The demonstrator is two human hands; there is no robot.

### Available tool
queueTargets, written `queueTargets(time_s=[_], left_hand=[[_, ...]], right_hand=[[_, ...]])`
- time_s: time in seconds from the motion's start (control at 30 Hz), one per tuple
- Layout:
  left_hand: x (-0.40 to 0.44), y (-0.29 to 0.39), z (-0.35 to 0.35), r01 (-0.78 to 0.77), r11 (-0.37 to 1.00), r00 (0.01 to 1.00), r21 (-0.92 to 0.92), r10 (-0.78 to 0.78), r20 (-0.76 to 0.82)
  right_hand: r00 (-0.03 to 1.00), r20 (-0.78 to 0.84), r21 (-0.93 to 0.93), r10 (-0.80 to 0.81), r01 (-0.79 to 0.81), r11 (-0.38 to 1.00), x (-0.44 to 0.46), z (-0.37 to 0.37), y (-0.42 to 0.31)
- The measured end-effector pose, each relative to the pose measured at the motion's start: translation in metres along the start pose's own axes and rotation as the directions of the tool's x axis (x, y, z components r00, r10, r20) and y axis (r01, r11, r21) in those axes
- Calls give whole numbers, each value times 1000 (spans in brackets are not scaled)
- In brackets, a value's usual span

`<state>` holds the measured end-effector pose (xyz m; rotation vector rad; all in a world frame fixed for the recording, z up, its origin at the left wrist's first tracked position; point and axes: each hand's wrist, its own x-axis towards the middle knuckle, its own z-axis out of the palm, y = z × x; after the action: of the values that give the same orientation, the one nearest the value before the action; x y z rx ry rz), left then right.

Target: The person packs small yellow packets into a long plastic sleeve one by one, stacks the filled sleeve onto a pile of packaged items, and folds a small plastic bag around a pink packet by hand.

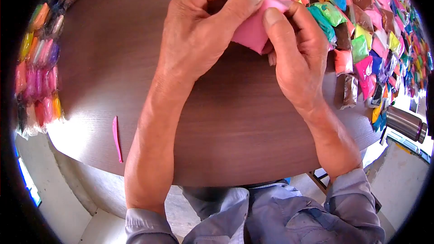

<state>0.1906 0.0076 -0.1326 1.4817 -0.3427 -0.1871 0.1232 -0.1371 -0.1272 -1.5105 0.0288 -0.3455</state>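
Note:
A pink packet [253,31] in clear wrapping is held up over the far part of the dark table. My left hand [199,27] pinches its upper left edge between thumb and fingers. On the other side, my right hand [300,47] grips the packet's right edge, with the thumb on its face and the fingers curled behind. The two thumbs are close together but apart. Both hands partly hide the packet, and its back side does not show.
A pink plastic knife-like tool [117,139] lies on the brown table [226,122] at the left front. Many colourful packets [360,48] are heaped at the right, and more packets [45,79] line the left edge. A metal cylinder [405,123] is at the far right.

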Motion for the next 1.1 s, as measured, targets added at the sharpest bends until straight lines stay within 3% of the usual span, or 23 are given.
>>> queueTargets(time_s=[0.4,0.63,0.83,1.03,1.1], left_hand=[[-1,4,1,47,997,999,62,-47,5],[-1,3,0,1,995,1000,104,-4,21],[-2,8,5,46,997,999,63,-44,-27],[-2,5,2,68,996,997,50,-69,21],[-1,1,-1,11,997,999,83,-14,38]], right_hand=[[1000,-21,-112,-4,2,994,-1,-1,-2],[999,0,-110,-34,34,993,0,-4,3],[999,-29,-70,-27,25,997,0,-2,2],[998,-43,-57,-40,38,998,0,-3,2],[999,-33,-85,-25,23,996,0,-2,-1]])
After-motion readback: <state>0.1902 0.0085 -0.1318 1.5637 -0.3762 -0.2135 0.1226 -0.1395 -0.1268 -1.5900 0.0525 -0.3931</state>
